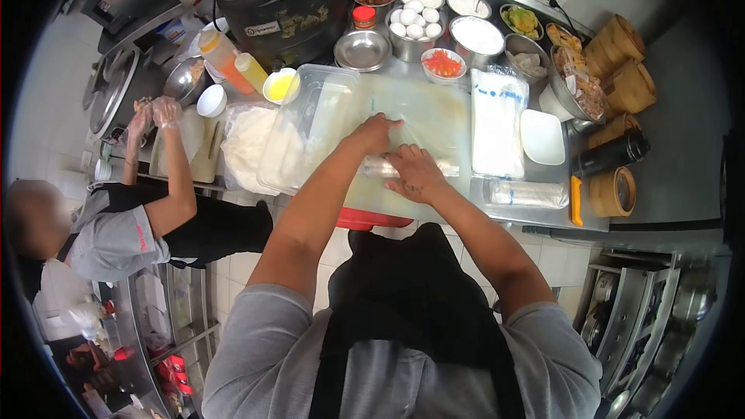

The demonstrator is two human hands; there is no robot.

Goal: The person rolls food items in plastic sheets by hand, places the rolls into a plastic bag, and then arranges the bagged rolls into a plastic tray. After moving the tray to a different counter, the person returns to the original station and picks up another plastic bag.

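A roll wrapped in clear plastic (446, 168) lies across the pale cutting board (446, 112). My right hand (415, 172) is over this roll, with its thumb on the near side and its fingers on the far side. Just beyond and to the left, my left hand (374, 135) has its fingertips at the edge of a thin clear film (411, 133) on the board. A clear plastic tub (317, 81) stands at the board's left side, under my left forearm.
White plastic bags (499, 124), a white dish (542, 137), another wrapped roll (529, 194) and an orange-handled tool (576, 200) lie right. Behind are eggs (415, 20) and red strips (442, 64). Dough (250, 147) sits left, near a gloved co-worker (116, 229).
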